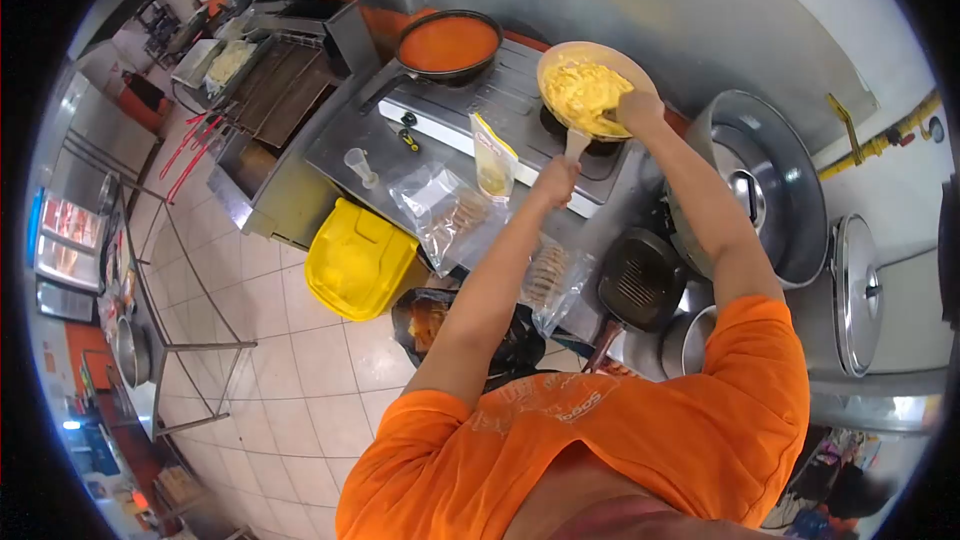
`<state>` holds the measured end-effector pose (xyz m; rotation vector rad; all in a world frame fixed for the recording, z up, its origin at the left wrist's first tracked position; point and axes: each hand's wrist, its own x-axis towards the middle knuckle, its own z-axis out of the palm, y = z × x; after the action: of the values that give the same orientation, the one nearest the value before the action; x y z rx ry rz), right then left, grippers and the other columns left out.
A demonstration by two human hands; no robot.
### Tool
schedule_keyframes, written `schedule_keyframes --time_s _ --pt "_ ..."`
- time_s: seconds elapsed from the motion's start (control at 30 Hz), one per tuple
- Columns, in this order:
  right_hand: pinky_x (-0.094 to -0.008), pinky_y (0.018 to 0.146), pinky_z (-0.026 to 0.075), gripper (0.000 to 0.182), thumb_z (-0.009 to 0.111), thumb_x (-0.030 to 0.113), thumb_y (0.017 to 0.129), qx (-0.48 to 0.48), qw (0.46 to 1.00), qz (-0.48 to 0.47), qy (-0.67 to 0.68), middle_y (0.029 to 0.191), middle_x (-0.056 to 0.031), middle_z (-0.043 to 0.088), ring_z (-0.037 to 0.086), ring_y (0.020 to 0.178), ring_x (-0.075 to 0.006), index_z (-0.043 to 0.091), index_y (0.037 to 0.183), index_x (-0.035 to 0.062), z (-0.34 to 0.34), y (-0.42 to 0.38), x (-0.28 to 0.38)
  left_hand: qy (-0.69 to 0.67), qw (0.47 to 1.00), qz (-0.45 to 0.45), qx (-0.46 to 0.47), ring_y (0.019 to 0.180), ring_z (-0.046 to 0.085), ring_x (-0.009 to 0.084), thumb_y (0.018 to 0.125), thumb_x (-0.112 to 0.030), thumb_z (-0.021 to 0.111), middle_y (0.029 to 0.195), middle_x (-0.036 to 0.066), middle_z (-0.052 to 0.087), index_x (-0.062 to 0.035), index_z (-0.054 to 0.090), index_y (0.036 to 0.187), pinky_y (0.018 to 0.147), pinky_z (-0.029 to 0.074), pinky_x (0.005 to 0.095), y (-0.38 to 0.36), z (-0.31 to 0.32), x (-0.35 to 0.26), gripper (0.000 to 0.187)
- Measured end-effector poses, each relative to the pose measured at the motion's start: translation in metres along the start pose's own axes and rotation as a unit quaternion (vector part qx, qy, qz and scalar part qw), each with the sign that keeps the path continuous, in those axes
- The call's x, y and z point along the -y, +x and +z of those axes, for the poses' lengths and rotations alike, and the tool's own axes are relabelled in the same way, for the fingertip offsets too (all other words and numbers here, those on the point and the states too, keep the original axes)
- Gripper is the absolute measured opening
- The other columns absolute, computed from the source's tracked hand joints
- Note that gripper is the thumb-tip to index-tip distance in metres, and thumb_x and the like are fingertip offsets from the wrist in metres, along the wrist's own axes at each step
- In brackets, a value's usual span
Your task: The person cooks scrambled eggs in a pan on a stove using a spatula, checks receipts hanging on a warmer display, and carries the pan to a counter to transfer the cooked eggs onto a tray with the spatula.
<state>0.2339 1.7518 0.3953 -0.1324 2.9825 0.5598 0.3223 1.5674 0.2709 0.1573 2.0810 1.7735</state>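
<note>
My left hand (556, 183) is closed round the pale handle of a frying pan (552, 52). The pan sits over a burner at the back of the stove (520, 90), tilted a little towards me. Yellow scrambled eggs (585, 90) fill much of it. Over the pan's right side, my right hand (638, 112) is closed, its fingertips down by the eggs. A small dark part of something shows at those fingers, too little to name. Left of this pan, a black pan (449, 70) of orange-red sauce (450, 43) stands on the stove.
Near my left arm lie a zip bag (494, 162) and clear bags of brown food (450, 215). A ridged grill pan (640, 280) and large metal pot (775, 180) stand at right. A yellow lid (360, 258) and black-lined bin (408, 315) are below the counter.
</note>
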Motion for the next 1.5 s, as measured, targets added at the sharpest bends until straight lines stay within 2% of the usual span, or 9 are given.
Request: schedule_keyframes --time_s 0.1,0.27,0.6,0.67,0.8,1.13,1.27,1.33,1.5 --pt "-0.0407 0.075 0.055 0.022 0.062 0.017 0.081 -0.061 0.997 0.037 0.009 0.103 -0.0158 0.069 0.067 0.094 -0.0293 0.071 0.099 0.0076 -0.031 0.006 -0.025 -0.01 1.0 -0.012 -0.017 0.038 0.051 0.0204 0.096 -0.029 0.048 0.057 0.01 0.05 0.0034 0.043 0.102 0.034 0.041 0.0366 -0.004 0.002 -0.005 0.033" --pt "-0.0394 0.075 0.054 0.02 0.065 0.013 0.076 0.03 0.999 0.037 -0.026 0.103 -0.0113 0.07 0.068 0.094 -0.0269 0.073 0.095 0.009 -0.105 -0.02 -0.05 -0.01 0.999 -0.021 -0.033 0.04 0.052 0.0215 0.095 -0.028 0.049 0.059 0.012 0.053 0.0048 0.042 0.104 0.036 0.043 0.0363 -0.008 0.009 -0.009 0.035" --pt "-0.0412 0.079 0.054 0.033 0.073 0.021 0.073 -0.058 0.988 0.095 0.109 0.103 -0.0137 0.068 0.067 0.094 -0.0305 0.069 0.102 0.0055 -0.013 0.012 -0.055 0.091 0.994 -0.022 -0.056 0.047 0.059 0.0287 0.095 -0.029 0.049 0.069 0.02 0.061 0.0042 0.042 0.108 0.044 0.048 0.0404 -0.018 0.008 -0.02 0.037" --pt "-0.0422 0.081 0.054 0.028 0.056 0.019 0.083 -0.059 0.981 0.116 0.147 0.104 -0.0181 0.067 0.065 0.098 -0.0342 0.066 0.104 0.0037 0.005 0.025 -0.058 0.112 0.993 -0.013 -0.046 0.046 0.059 0.0297 0.095 -0.029 0.048 0.07 0.021 0.061 0.0043 0.04 0.112 0.046 0.049 0.0399 -0.014 0.006 -0.018 0.038" --pt "-0.0427 0.081 0.054 0.028 0.056 0.02 0.084 -0.092 0.969 0.122 0.191 0.106 -0.0154 0.067 0.065 0.096 -0.0339 0.065 0.108 0.0086 0.042 0.075 -0.067 0.13 0.991 -0.014 -0.037 0.045 0.059 0.0285 0.096 -0.029 0.048 0.068 0.02 0.06 0.0044 0.039 0.113 0.045 0.049 0.0395 -0.009 0.004 -0.01 0.038" --pt "-0.0437 0.084 0.051 0.034 0.061 0.029 0.085 -0.087 0.98 -0.148 0.099 0.112 -0.0074 0.065 0.063 0.101 -0.0288 0.063 0.119 0.0258 0.005 0.046 -0.055 0.11 0.993 -0.03 0.017 0.045 0.056 0.0219 0.095 -0.026 0.049 0.062 0.012 0.055 0.0048 0.036 0.118 0.043 0.05 0.0373 -0.02 -0.006 -0.033 0.04" --pt "-0.0427 0.083 0.052 0.035 0.062 0.025 0.083 -0.012 0.991 -0.128 0.034 0.112 -0.0072 0.065 0.064 0.099 -0.0286 0.064 0.118 0.0262 -0.034 0.003 -0.051 0.1 0.994 -0.038 0.012 0.045 0.053 0.0191 0.095 -0.027 0.049 0.062 0.009 0.054 0.0037 0.037 0.116 0.041 0.049 0.0364 -0.017 -0.005 -0.029 0.039" --pt "-0.0418 0.075 0.054 0.024 0.06 0.018 0.081 -0.037 0.992 -0.111 -0.049 0.098 -0.0096 0.07 0.067 0.09 -0.0288 0.071 0.1 0.009 -0.038 0.002 -0.055 0.077 0.996 -0.048 0.012 0.044 0.051 0.0175 0.095 -0.027 0.05 0.062 0.007 0.053 0.0019 0.038 0.115 0.04 0.047 0.0352 -0.014 -0.003 -0.025 0.037" --pt "-0.0407 0.072 0.055 0.019 0.061 0.016 0.08 -0.039 0.999 -0.011 0.034 0.096 -0.0137 0.07 0.068 0.089 -0.0292 0.071 0.093 0.0057 -0.074 -0.078 -0.028 -0.001 0.998 -0.061 -0.015 0.044 0.046 0.0132 0.095 -0.028 0.051 0.062 0.002 0.048 -0.0048 0.042 0.11 0.038 0.042 0.0311 -0.022 -0.002 -0.028 0.029"
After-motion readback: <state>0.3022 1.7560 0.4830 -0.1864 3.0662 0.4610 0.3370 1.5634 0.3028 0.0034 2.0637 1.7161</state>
